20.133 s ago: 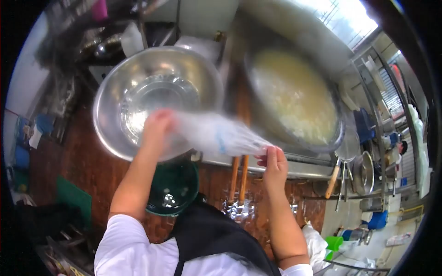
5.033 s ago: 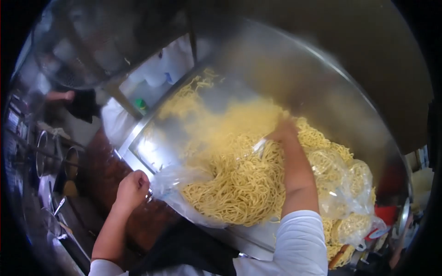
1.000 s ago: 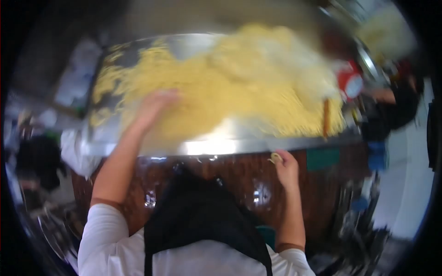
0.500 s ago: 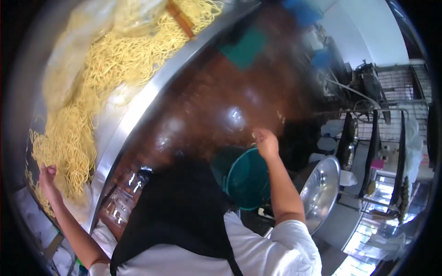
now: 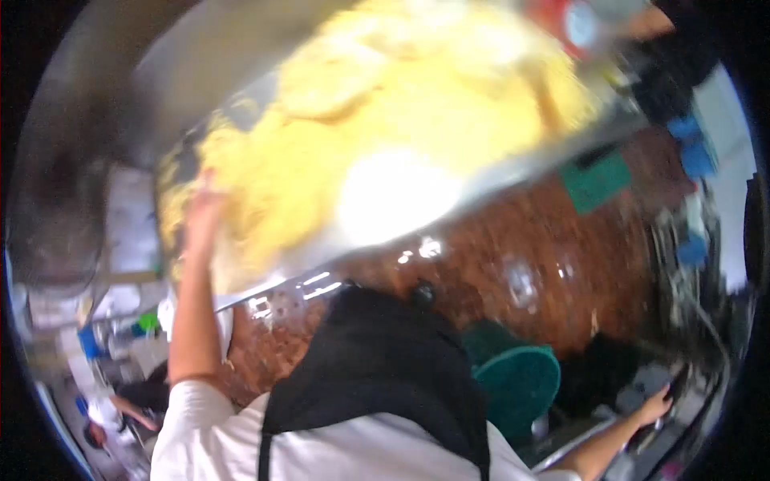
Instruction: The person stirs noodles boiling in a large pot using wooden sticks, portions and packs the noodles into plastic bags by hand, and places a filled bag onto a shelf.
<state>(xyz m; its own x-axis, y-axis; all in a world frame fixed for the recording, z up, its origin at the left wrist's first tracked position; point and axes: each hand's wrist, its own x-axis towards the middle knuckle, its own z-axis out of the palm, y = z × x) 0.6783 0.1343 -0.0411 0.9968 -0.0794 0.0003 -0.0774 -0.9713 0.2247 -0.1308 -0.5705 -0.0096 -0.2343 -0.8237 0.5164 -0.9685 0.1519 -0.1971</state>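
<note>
A broad heap of yellow noodles (image 5: 297, 184) covers the metal table (image 5: 313, 260), blurred and washed out by a bright glare. My left hand (image 5: 206, 212) is over the near left end of the heap, its fingers stretched towards the noodles and smeared by motion. Far out at the lower right is my right hand (image 5: 656, 405), reaching sideways past the green bucket (image 5: 517, 385). Its fingers look curled beside dark equipment, and I cannot tell what is in them.
Across the table at the upper right, another person's hand (image 5: 648, 24) is near a blurred red object (image 5: 565, 28). Another person (image 5: 108, 413) is at the lower left. A green mat (image 5: 597, 183) lies on the wet brown floor (image 5: 481, 272).
My view has swung left, bringing more of the noodle heap and another person into sight. My right hand has moved from above the green bucket out to the far right. My left hand remains by the noodles.
</note>
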